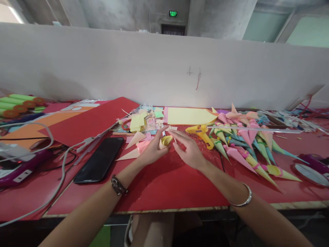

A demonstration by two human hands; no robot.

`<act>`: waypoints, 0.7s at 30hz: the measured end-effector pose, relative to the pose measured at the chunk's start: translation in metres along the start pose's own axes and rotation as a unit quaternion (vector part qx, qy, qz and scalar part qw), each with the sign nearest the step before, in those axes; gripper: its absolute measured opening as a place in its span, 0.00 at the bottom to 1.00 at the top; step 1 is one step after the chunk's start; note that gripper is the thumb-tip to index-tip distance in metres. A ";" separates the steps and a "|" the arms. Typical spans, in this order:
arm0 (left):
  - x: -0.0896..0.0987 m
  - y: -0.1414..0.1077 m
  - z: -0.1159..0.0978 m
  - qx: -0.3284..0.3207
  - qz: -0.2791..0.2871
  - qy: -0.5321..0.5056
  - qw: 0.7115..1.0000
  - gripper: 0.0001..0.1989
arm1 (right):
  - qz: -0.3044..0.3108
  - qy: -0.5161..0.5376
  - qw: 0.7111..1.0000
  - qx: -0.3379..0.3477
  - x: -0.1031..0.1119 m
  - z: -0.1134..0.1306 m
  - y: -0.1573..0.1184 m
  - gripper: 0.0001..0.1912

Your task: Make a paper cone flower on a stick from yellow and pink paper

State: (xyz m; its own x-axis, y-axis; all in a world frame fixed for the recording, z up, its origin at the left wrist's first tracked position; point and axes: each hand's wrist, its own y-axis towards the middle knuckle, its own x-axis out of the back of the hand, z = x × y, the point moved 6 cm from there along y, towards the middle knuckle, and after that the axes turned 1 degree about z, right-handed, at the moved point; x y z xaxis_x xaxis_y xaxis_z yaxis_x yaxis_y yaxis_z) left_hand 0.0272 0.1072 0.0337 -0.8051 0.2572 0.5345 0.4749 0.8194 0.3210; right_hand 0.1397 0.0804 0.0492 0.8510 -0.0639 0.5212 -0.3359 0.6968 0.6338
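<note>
A small rolled cone of pale yellow paper sits in my left hand, its round mouth turned up between thumb and fingers. Close by on the right, my right hand has its fingers stretched toward the cone's edge, thumb apart from them. Whether its fingertips touch the paper I cannot make out. Peach paper cones lie left of my left hand. A yellow glue gun rests just beyond my right hand, with a clear glue stick extending to the right.
Finished-looking coloured paper cones are heaped on the right. Yellow paper sheets and paper scraps lie behind my hands. A black phone, white cable and purple power strip are at left. A pale partition stands behind the red table.
</note>
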 end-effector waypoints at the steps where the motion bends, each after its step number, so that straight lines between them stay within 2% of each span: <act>1: 0.000 0.000 0.000 0.000 -0.002 0.001 1.000 0.31 | 0.004 0.005 1.000 -0.001 -0.001 0.000 0.000 0.23; 11: 0.009 -0.001 -0.004 -0.006 -0.047 0.011 0.999 0.29 | 0.037 0.030 0.999 -0.021 -0.006 0.002 -0.003 0.32; 16: 0.008 -0.001 -0.002 0.011 -0.040 -0.005 0.999 0.29 | 0.056 0.031 0.998 -0.010 -0.008 0.003 -0.005 0.33; 21: 0.008 -0.001 -0.003 -0.006 -0.038 -0.002 0.999 0.28 | 0.060 0.022 0.998 -0.006 -0.008 0.004 -0.004 0.33</act>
State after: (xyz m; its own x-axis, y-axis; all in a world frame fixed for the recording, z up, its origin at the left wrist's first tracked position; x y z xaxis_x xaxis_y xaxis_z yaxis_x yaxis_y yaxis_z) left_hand 0.0213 0.1073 0.0403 -0.8406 0.1967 0.5046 0.4167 0.8300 0.3707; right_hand 0.1319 0.0753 0.0450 0.8216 0.0511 0.5677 -0.4320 0.7056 0.5617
